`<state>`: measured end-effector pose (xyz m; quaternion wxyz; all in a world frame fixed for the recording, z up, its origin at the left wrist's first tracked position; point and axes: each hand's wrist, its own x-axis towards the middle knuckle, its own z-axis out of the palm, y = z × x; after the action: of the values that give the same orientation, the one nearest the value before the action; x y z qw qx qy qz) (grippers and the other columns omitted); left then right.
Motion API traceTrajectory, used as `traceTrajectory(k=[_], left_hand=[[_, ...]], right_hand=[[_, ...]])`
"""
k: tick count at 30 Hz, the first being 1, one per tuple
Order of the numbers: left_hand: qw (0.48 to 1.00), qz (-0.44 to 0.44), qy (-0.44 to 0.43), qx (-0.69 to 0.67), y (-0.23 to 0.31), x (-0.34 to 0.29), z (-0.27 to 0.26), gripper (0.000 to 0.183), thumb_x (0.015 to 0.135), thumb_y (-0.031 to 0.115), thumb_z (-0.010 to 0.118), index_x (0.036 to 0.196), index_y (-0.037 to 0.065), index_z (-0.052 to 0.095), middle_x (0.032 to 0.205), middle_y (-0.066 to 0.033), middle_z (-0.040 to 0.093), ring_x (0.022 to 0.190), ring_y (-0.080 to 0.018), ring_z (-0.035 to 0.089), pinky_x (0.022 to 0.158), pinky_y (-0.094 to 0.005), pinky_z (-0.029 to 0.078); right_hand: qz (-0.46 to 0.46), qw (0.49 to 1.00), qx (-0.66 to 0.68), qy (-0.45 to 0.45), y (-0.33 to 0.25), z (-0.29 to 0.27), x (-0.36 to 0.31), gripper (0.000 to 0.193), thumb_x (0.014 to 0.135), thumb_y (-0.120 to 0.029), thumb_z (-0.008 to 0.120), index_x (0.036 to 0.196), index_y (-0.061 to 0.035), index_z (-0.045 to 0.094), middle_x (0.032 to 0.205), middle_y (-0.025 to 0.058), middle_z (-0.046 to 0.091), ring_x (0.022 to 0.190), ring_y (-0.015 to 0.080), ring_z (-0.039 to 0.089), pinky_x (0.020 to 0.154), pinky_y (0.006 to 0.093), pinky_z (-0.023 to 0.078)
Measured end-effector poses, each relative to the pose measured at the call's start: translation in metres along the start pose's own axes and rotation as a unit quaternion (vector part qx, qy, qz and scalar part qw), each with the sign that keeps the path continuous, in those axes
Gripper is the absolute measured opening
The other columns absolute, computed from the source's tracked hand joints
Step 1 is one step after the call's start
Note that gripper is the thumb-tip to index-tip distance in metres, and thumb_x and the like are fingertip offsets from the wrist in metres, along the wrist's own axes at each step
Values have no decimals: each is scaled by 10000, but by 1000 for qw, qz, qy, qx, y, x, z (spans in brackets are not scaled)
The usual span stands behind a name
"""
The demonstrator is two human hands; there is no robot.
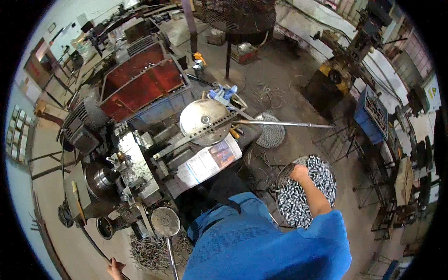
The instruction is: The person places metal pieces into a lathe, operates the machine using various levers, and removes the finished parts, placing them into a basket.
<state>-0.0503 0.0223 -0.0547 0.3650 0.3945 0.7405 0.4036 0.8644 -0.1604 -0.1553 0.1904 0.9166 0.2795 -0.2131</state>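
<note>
My right hand (299, 172) reaches into a round basket heaped with short, shiny metal cylinders (298, 200). It rests at the pile's upper left, fingers curled down; what is in them is hidden. Far out at the lower left, my left hand (115, 268) is closed around a long dark lever (95, 243). That lever slants up toward a lathe-like machine with a round chuck (101, 179) and a metal tool slide (137, 163). Between the machine and my body stands a small round metal plate (165, 221) beside a steel rod (172, 259).
A large metal disc (203, 119) with a perforated bar lies ahead, near a newspaper (210, 161) and a red bin (140, 84). A long rod (289, 123) juts right over a perforated round tray (270, 133). Metal shavings (151, 252) pile below; a blue crate (371, 114) stands right.
</note>
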Motion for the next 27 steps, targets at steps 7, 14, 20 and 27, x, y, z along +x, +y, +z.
traceTrajectory(k=[7,14,20,27], left_hand=[[999,33,9,-4,2,-12,9,323,835,291,635,855,-13,528,483,-57,498,391,-151,522,381,-298,477],[998,57,9,-2,10,-14,14,347,831,292,636,864,-38,532,483,-57,502,377,-144,510,380,-285,474],[998,52,21,-14,7,-18,12,341,817,284,654,850,-32,529,519,-31,475,429,-136,522,399,-288,478],[996,65,58,31,23,-42,11,256,799,229,652,806,-2,543,577,-45,528,479,-132,540,441,-292,467]], right_hand=[[-1,999,-32,-23,2,-4,0,448,725,-350,577,1048,-46,641,1155,158,590,1086,278,562,932,354,426],[-19,1000,9,7,7,-10,5,462,677,-325,623,1025,-21,637,1102,190,603,1040,297,582,897,342,463],[12,995,95,-24,8,-17,10,446,661,-306,614,975,9,639,1094,173,608,1033,288,584,870,348,477],[-9,994,107,27,-2,-26,-2,437,647,-327,619,943,-7,656,1043,201,623,989,312,602,848,378,483]])
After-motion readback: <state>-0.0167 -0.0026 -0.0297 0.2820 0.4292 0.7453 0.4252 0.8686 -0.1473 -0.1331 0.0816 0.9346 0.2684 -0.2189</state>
